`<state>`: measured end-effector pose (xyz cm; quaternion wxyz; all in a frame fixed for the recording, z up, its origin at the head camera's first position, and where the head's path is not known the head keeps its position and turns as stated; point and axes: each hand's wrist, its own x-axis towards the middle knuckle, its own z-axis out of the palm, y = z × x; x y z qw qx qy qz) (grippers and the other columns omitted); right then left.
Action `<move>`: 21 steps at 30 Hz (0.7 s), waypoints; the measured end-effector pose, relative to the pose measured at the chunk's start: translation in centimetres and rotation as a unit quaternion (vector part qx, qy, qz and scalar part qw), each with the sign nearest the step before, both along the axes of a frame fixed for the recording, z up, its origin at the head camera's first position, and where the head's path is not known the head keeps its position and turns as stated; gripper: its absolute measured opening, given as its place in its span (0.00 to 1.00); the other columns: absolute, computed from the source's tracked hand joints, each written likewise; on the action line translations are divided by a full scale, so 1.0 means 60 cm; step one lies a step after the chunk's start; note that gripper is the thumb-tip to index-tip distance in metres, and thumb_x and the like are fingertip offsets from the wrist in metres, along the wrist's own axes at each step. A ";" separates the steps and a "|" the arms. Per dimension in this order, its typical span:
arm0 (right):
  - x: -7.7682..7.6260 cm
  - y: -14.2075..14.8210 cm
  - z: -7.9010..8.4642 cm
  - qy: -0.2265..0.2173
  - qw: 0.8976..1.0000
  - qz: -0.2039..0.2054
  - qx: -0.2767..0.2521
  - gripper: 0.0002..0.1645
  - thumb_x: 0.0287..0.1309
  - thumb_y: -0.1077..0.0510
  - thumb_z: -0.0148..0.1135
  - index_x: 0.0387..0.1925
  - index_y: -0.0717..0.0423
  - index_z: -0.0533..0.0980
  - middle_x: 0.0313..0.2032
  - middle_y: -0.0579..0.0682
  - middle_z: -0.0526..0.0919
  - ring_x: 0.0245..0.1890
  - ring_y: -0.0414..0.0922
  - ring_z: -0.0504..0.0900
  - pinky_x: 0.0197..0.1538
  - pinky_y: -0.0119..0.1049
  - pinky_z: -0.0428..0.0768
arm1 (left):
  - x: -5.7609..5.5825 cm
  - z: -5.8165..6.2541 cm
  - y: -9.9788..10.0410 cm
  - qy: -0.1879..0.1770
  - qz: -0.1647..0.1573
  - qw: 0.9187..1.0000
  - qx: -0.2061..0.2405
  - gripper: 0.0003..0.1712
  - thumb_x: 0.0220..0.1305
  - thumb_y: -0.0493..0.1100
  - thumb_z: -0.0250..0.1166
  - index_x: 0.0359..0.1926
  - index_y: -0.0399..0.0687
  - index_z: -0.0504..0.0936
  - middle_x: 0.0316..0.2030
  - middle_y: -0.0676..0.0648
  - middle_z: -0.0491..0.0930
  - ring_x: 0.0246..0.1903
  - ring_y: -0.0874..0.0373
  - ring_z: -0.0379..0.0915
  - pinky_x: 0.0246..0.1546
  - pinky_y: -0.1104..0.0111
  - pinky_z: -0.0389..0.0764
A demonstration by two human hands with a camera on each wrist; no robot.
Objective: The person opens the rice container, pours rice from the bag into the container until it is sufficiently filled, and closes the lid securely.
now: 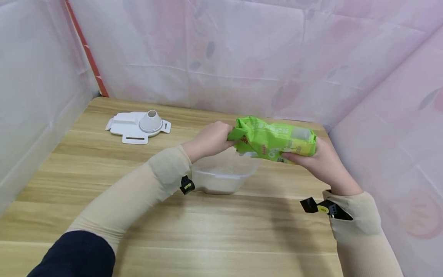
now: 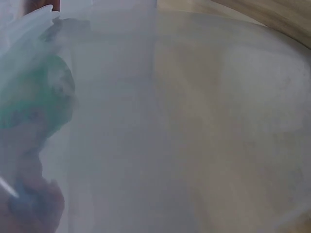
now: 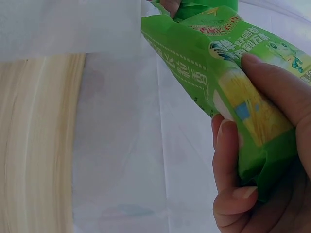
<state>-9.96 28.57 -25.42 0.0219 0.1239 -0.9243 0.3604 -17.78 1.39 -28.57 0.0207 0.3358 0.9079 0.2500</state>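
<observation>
A green plastic bag [image 1: 273, 140] with printed lettering lies tilted on its side in the air, held between both hands. My left hand [image 1: 215, 139] pinches its crumpled end on the left. My right hand [image 1: 320, 161] grips the other end from below; in the right wrist view the thumb presses the bag's printed face [image 3: 243, 97] and the fingers curl under it. Beneath the bag's left end stands a translucent plastic container [image 1: 221, 181], partly hidden by my left hand and the bag. Its cloudy wall [image 2: 121, 121] fills most of the left wrist view.
A white plastic lid [image 1: 129, 127] with a short spout and slotted tabs lies at the back left of the wooden table [image 1: 214, 234]. Pale patterned sheets [image 1: 242, 57] hang behind the table and along both sides.
</observation>
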 end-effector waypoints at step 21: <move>-0.020 -0.059 -0.007 -0.016 0.999 0.032 -0.023 0.29 0.50 0.52 0.70 0.54 0.46 0.72 0.43 0.46 0.82 0.40 0.39 0.80 0.40 0.32 0.78 | 0.007 0.000 -0.075 0.018 0.020 0.999 0.017 0.12 0.62 0.46 0.62 0.24 0.46 0.75 0.25 0.49 0.79 0.25 0.57 0.74 0.29 0.64 0.77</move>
